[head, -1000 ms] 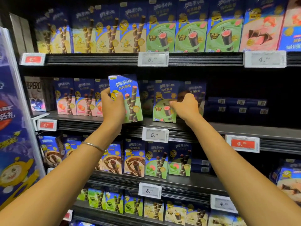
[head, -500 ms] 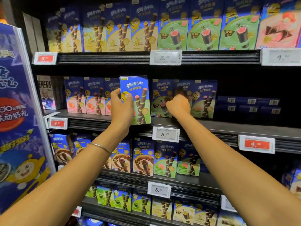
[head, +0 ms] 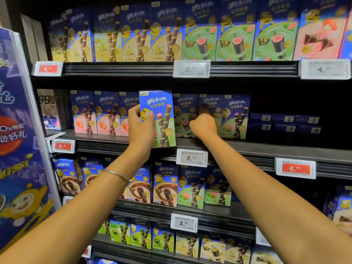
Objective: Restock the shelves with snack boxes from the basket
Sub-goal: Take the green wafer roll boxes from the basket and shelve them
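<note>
- Four shelves show, one above the other.
- On the middle shelf (head: 276,147) stand three pink boxes (head: 106,113) on the left and three green boxes (head: 236,117) on the right.
- There is one more snack box (head: 162,111), blue and green. It stands up straight at the front edge of the middle shelf, between the pink and the green ones.
- The left hand (head: 141,128) grips this box by its left side, with the fingers curled round the edge.
- The right hand (head: 203,125) is balled up against the green boxes. It touches them, but one cannot tell if it grips one.
- The two hands are apart, with the held box between them.
- The held box and the left hand hide part of the third pink box. The right hand hides part of the middle green box.
- Flat dark boxes (head: 285,123) lie at the far right of the shelf.
- Three price tags (head: 192,158) hang on its edge, two red and one white.
- A thin bracelet (head: 116,174) is on the left wrist.
- A big blue poster (head: 17,134) stands at the left.
</note>
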The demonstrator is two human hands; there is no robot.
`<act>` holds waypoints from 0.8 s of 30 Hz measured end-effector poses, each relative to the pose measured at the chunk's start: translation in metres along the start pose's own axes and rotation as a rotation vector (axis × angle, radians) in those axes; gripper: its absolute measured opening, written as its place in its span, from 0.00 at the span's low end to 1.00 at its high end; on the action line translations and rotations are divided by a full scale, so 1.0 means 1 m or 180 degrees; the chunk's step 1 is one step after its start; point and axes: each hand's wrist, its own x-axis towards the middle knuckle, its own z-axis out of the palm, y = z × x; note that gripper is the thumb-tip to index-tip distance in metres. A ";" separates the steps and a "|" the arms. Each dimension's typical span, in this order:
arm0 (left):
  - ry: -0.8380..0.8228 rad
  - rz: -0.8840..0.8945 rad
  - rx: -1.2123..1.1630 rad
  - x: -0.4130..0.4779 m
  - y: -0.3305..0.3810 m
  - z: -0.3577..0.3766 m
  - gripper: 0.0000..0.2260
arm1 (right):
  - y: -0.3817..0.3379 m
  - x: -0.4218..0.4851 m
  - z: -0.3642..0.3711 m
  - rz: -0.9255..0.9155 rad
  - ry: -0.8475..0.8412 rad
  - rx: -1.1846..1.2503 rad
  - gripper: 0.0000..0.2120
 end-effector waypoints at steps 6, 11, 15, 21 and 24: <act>0.0008 -0.0016 -0.0028 -0.001 -0.001 0.003 0.08 | 0.007 0.002 -0.009 -0.0002 -0.0101 0.0328 0.05; 0.0113 -0.0138 -0.0176 0.000 0.001 0.007 0.09 | 0.015 -0.013 -0.027 -0.0037 0.0177 0.1132 0.13; 0.0019 -0.0160 -0.0259 -0.004 0.003 0.021 0.09 | 0.007 -0.041 -0.047 -0.0360 -0.0416 0.1980 0.14; -0.0226 -0.0015 -0.0163 -0.014 0.004 0.066 0.10 | 0.016 -0.058 -0.071 -0.0733 -0.0506 0.1527 0.16; -0.0499 0.0309 0.0558 -0.015 0.002 0.083 0.11 | 0.036 -0.046 -0.082 -0.0438 -0.0299 0.1479 0.15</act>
